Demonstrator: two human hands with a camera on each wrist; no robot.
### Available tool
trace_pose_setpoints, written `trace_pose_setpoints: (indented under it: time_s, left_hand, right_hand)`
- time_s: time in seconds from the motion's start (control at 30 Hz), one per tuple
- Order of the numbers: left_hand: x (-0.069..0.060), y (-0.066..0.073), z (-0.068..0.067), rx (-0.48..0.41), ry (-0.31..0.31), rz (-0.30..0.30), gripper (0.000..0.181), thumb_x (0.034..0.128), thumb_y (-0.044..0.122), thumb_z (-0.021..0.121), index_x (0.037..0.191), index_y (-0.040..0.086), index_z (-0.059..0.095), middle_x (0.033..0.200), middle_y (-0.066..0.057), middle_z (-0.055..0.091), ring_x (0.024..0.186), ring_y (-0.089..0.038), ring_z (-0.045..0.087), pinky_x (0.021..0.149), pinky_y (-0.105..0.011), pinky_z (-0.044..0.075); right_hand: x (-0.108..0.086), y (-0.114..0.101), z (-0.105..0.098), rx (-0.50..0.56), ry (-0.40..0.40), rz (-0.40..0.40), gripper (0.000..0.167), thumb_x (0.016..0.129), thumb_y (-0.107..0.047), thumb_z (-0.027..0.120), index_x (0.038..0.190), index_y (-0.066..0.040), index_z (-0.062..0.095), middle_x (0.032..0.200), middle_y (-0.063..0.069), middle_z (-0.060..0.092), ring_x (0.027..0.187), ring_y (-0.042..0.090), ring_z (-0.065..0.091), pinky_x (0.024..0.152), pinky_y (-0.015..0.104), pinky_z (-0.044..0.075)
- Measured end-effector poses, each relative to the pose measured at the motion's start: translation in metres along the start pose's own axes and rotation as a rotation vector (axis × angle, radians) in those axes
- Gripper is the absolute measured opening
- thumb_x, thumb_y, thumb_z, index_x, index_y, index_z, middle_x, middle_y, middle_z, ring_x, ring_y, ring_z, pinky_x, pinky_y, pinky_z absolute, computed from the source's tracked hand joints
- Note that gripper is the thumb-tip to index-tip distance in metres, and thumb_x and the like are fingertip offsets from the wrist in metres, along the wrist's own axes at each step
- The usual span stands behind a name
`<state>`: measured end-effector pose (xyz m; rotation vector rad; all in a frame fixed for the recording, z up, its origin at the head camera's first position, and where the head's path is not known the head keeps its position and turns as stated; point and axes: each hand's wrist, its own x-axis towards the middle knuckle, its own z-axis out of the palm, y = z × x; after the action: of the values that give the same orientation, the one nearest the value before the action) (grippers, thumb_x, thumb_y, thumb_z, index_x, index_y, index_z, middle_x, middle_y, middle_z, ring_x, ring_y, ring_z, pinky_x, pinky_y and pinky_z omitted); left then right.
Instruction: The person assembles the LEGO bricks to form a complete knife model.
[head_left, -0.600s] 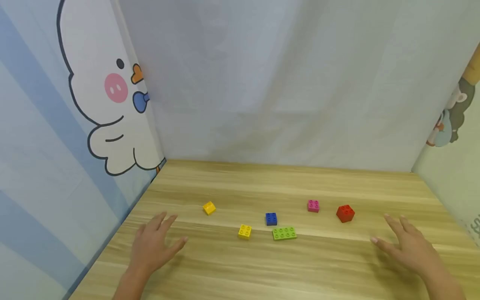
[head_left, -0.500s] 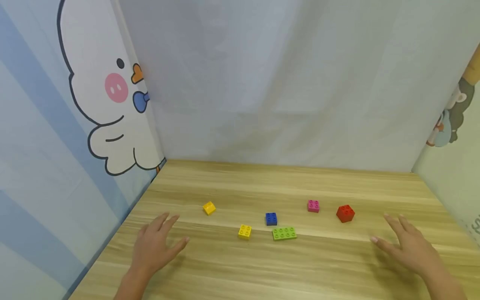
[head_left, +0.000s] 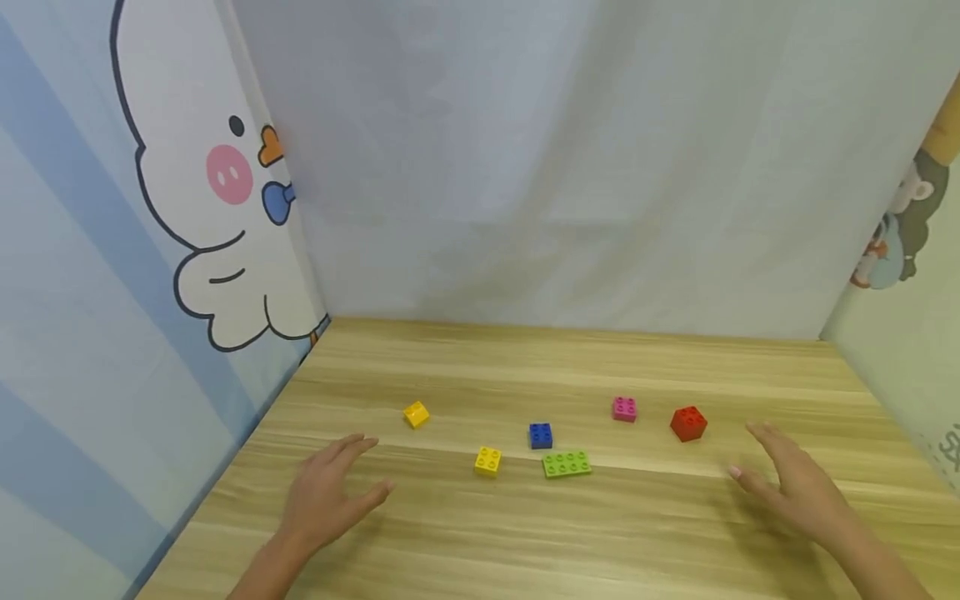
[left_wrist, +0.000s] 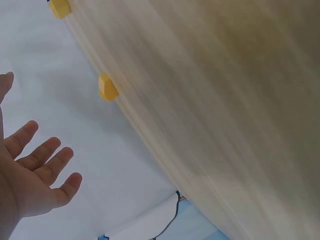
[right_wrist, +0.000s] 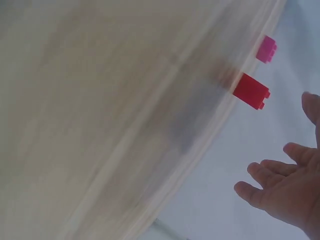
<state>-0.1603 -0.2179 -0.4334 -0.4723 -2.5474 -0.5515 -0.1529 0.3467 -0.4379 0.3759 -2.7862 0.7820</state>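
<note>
My left hand (head_left: 326, 493) is held over the left part of the table with its fingers spread, holding nothing. Nearest to it are a tilted yellow brick (head_left: 416, 415) and a square yellow brick (head_left: 487, 462). My right hand (head_left: 798, 492) hovers at the right, fingers apart and holding nothing. Just beyond its fingertips stands a red brick (head_left: 688, 424), taller than the others. Between the hands lie a pink brick (head_left: 624, 409), a blue brick (head_left: 541, 436) and a longer lime green brick (head_left: 567, 464). The right wrist view shows the red brick (right_wrist: 251, 91) apart from the fingers.
The wooden table (head_left: 450, 542) meets a pale grey curtain (head_left: 555, 167) at the back. A blue and white cloth (head_left: 187, 175) with a cartoon figure hangs along the left side. On the right is a pale printed cloth (head_left: 892, 333).
My left hand has moved inward to the right, toward the yellow bricks. The right hand has shifted slightly to the left. The bricks lie as before; the head view has shifted a little.
</note>
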Motion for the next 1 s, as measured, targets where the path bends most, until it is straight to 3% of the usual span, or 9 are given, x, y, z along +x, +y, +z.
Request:
trace_pose_setpoints:
  time_s: [0.17, 0.33, 0.63, 0.9, 1.0]
  left_hand:
    - [0.002, 0.002, 0.005, -0.034, -0.007, -0.014, 0.055, 0.0682, 0.037, 0.080, 0.113, 0.008, 0.065, 0.114, -0.013, 0.061, 0.100, -0.034, 0.058, 0.079, -0.057, 0.043]
    - [0.009, 0.006, 0.009, -0.141, -0.022, -0.048, 0.053, 0.0690, 0.034, 0.081, 0.113, 0.010, 0.064, 0.114, -0.009, 0.062, 0.102, -0.031, 0.058, 0.082, -0.055, 0.044]
    - [0.021, 0.017, 0.019, -0.316, -0.065, -0.070, 0.052, 0.0704, 0.031, 0.082, 0.115, 0.011, 0.063, 0.116, -0.005, 0.061, 0.107, -0.026, 0.055, 0.088, -0.047, 0.044]
    - [0.023, 0.030, 0.028, -0.435, -0.117, -0.124, 0.053, 0.0706, 0.028, 0.082, 0.117, 0.011, 0.063, 0.113, -0.001, 0.062, 0.102, -0.023, 0.056, 0.086, -0.047, 0.044]
    - [0.025, 0.035, 0.030, -0.484, -0.145, -0.153, 0.056, 0.0709, 0.028, 0.082, 0.120, 0.011, 0.061, 0.114, -0.002, 0.061, 0.102, -0.021, 0.056, 0.087, -0.046, 0.045]
  right_hand:
    - [0.001, -0.003, 0.002, 0.020, 0.030, 0.013, 0.063, 0.091, -0.023, 0.062, 0.134, 0.013, 0.033, 0.130, 0.042, 0.032, 0.112, 0.061, 0.032, 0.084, 0.071, 0.028]
    - [0.003, -0.007, 0.004, 0.065, 0.028, 0.067, 0.060, 0.092, -0.022, 0.061, 0.132, 0.014, 0.033, 0.124, 0.043, 0.038, 0.106, 0.060, 0.039, 0.076, 0.069, 0.037]
    - [0.007, -0.016, 0.007, 0.217, 0.020, 0.190, 0.062, 0.095, -0.030, 0.055, 0.135, 0.011, 0.032, 0.133, 0.036, 0.035, 0.113, 0.053, 0.041, 0.083, 0.056, 0.043]
    - [0.014, -0.022, 0.010, 0.353, -0.005, 0.310, 0.069, 0.094, -0.036, 0.055, 0.139, 0.010, 0.029, 0.136, 0.033, 0.034, 0.118, 0.048, 0.040, 0.085, 0.055, 0.043]
    - [0.018, -0.023, 0.012, 0.384, -0.002, 0.337, 0.069, 0.094, -0.035, 0.055, 0.139, 0.010, 0.028, 0.136, 0.032, 0.035, 0.118, 0.045, 0.040, 0.083, 0.039, 0.048]
